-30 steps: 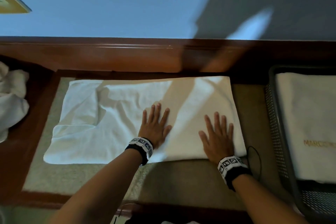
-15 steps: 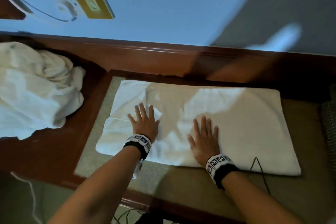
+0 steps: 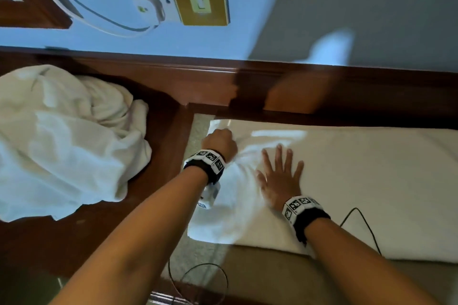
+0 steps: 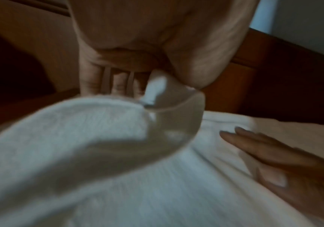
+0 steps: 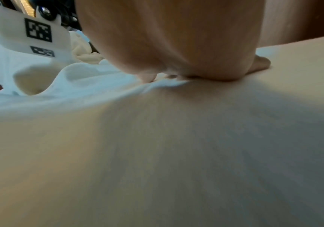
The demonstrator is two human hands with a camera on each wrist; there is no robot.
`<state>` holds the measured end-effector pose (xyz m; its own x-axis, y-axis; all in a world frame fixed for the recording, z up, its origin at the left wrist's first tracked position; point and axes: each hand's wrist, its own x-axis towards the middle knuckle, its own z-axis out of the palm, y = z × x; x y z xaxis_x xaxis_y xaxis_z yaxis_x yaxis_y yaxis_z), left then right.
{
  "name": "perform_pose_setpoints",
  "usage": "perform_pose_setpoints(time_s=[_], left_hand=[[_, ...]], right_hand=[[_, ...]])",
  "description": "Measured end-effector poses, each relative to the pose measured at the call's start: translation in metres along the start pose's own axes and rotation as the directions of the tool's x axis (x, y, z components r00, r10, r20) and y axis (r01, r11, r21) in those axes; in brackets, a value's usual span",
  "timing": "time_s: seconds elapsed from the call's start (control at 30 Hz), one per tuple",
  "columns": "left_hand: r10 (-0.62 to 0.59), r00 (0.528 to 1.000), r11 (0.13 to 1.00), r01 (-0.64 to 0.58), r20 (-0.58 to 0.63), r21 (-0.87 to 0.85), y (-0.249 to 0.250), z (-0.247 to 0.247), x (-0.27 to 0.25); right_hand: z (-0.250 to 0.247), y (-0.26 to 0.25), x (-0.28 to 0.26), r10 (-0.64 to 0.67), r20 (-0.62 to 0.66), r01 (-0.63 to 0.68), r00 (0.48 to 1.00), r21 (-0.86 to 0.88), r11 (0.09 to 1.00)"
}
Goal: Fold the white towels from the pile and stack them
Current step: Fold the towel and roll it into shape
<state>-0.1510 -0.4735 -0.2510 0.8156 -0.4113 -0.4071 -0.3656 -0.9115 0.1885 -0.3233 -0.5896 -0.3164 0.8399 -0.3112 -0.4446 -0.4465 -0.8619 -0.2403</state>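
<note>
Towel (image 3: 359, 181) lies flat on the mat (image 3: 260, 277); my right hand (image 3: 280, 178) presses it, fingers straight. Only the left wrist view shows my left hand (image 4: 157, 64) pinching its corner. Pile (image 3: 62, 138) sits left.

The left hand (image 3: 219, 142) was balled up, its fingers (image 4: 118, 83) curled under the palm and the thumb pressed against them in a pinch, the wrist raised and bent forward. The right hand (image 3: 280, 177) lay flat, palm down, its fingers (image 3: 278, 156) straight and slightly spread, pointing away from the body. Both forearms reached forward, each wrist banded.
</note>
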Motion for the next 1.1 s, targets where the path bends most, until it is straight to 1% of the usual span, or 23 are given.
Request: perform_pose_setpoints(time_s=[0.07, 0.13, 0.17, 0.23, 0.27, 0.3, 0.4, 0.47, 0.57, 0.63, 0.7, 0.8, 0.93, 1.03, 1.1], left_hand=[[-0.019, 1.000, 0.997, 0.020, 0.022, -0.080, -0.020, -0.012, 0.017], [-0.032, 0.996, 0.978, 0.050, 0.086, -0.205, -0.040, -0.015, 0.031], [-0.030, 0.993, 0.962, 0.061, 0.116, -0.267, -0.049, -0.015, 0.035], [-0.006, 0.990, 0.930, 0.057, 0.139, -0.363, -0.063, -0.011, 0.041], [0.015, 0.991, 0.918, 0.041, 0.136, -0.395, -0.069, -0.008, 0.042], [0.033, 0.992, 0.908, 0.021, 0.122, -0.418, -0.073, -0.005, 0.043], [0.063, 0.997, 0.862, -0.031, 0.047, -0.506, -0.080, 0.002, 0.043], [0.067, 0.998, 0.845, -0.053, 0.006, -0.533, -0.084, 0.004, 0.047], [0.062, 0.997, 0.825, -0.073, -0.039, -0.560, -0.090, 0.002, 0.054], [0.046, 0.997, 0.809, -0.072, -0.060, -0.583, -0.096, -0.001, 0.061], [0.011, 0.998, 0.808, -0.048, -0.067, -0.588, -0.101, -0.002, 0.068], [-0.017, 0.997, 0.831, -0.026, -0.072, -0.555, -0.102, 0.000, 0.076], [-0.083, 0.995, 0.834, 0.037, -0.059, -0.550, -0.099, 0.005, 0.073], [-0.143, 0.989, 0.807, 0.100, -0.028, -0.582, -0.095, 0.006, 0.049], [-0.161, 0.987, 0.801, 0.144, 0.022, -0.582, -0.092, 0.011, 0.024]], right_hand=[[-0.008, -0.009, 0.014, 0.020, 0.008, -0.020, 1.000, 0.010, 1.000], [-0.023, -0.016, 0.029, 0.050, 0.006, -0.051, 0.999, 0.058, 0.997], [-0.032, -0.018, 0.036, 0.065, -0.031, -0.063, 0.997, 0.087, 0.994], [-0.048, -0.020, 0.053, 0.082, -0.172, -0.063, 0.982, 0.111, 0.992], [-0.056, -0.020, 0.060, 0.077, -0.234, -0.055, 0.969, 0.100, 0.993], [-0.062, -0.020, 0.068, 0.059, -0.266, -0.041, 0.962, 0.074, 0.996], [-0.074, -0.017, 0.089, -0.026, -0.248, 0.017, 0.968, -0.037, 0.999], [-0.082, -0.016, 0.098, -0.074, -0.249, 0.067, 0.966, -0.040, 0.997], [-0.093, -0.014, 0.106, -0.153, -0.247, 0.166, 0.957, 0.031, 0.986], [-0.097, -0.013, 0.109, -0.176, -0.244, 0.195, 0.953, 0.053, 0.979], [-0.099, -0.014, 0.112, -0.160, -0.257, 0.185, 0.953, 0.076, 0.980], [-0.098, -0.015, 0.118, -0.133, -0.284, 0.166, 0.950, 0.096, 0.981], [-0.088, -0.013, 0.124, -0.078, -0.300, 0.119, 0.951, 0.120, 0.986], [-0.083, -0.003, 0.123, -0.032, -0.291, 0.080, 0.956, 0.155, 0.985], [-0.088, 0.013, 0.119, 0.041, -0.244, -0.012, 0.969, 0.120, 0.993]])
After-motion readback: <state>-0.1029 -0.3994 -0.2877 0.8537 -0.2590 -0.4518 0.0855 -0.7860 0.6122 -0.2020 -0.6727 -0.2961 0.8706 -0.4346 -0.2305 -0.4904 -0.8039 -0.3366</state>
